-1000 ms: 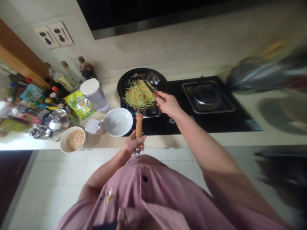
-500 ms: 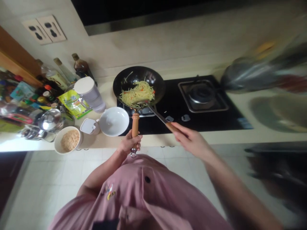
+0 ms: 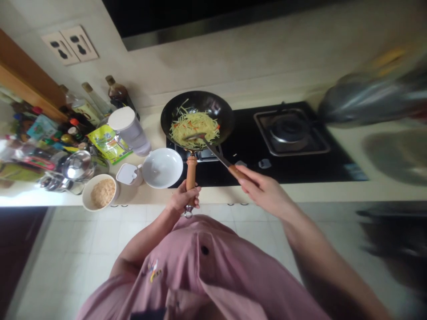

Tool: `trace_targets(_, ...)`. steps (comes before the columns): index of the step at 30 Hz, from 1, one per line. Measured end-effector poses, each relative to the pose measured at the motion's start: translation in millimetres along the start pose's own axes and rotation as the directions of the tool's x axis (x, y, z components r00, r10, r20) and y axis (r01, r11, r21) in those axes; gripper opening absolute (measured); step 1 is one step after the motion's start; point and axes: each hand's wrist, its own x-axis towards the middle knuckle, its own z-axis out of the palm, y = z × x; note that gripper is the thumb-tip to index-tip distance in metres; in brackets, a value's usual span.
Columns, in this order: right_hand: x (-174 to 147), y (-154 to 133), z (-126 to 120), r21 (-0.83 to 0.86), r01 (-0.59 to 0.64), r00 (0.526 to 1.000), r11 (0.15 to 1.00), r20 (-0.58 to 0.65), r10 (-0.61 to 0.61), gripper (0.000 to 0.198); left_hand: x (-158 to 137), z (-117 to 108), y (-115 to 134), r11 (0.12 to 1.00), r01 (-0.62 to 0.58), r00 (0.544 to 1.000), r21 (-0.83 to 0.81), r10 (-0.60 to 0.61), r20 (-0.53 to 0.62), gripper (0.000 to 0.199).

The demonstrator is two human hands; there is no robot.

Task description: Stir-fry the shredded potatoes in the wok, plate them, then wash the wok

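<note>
Near the back edge of my counter (image 3: 220,194) I count three tall bottles (image 3: 119,94); toward its front edge, two white bowls (image 3: 163,169) and one lidded jar (image 3: 128,174); elsewhere, one wok (image 3: 223,113), one spatula (image 3: 218,155).

Pan (image 3: 220,106), glossy metal; its handle (image 3: 191,172), smooth wood, with a shiny metal ring (image 3: 188,214); spatula (image 3: 216,153), metal, with a wooden grip (image 3: 237,171); bowl (image 3: 163,167), smooth, glazed-looking; jug (image 3: 132,135), see-through, with a matt lid (image 3: 122,118); packet (image 3: 110,144), glossy plastic film; hob (image 3: 240,129), polished, glass-like; shirt (image 3: 233,278), matt, soft-looking cloth
</note>
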Motion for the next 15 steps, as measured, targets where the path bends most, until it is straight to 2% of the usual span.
trace_targets(2, 0, 6, -5, 0.005, -0.014, 1.0, 1.0, 0.002, 0.014, 0.058, 0, 0, -1, 1.0, -0.002, 1.0, -0.003, 0.002, 0.002, 0.062)
trace_targets(7, 60, -2, 12, 0.04, 0.001, 0.99, 0.999, -0.139, 0.005, 0.056, -2, 1, 1, 1.0, 0.008, 0.999, -0.01, -0.008, 0.031, 0.061)
trace_targets(9, 68, -5, 19, 0.048, 0.01, 0.992, 0.999, -0.13, -0.004, 0.056, -3, -1, 3, 1.0, 0.012, 0.999, -0.008, -0.012, 0.033, 0.061)
trace_targets(11, 55, -3, 14, 0.035, 0.033, 0.998, 0.999, -0.061, -0.031, 0.056, -4, -3, 5, 1.0, 0.019, 0.999, -0.009, -0.018, 0.037, 0.06)
trace_targets(15, 18, 11, -20, -0.013, 0.067, 0.995, 0.998, 0.074, -0.066, 0.056, -7, -3, 5, 1.0, 0.001, 1.0, -0.01, 0.0, 0.025, 0.058)
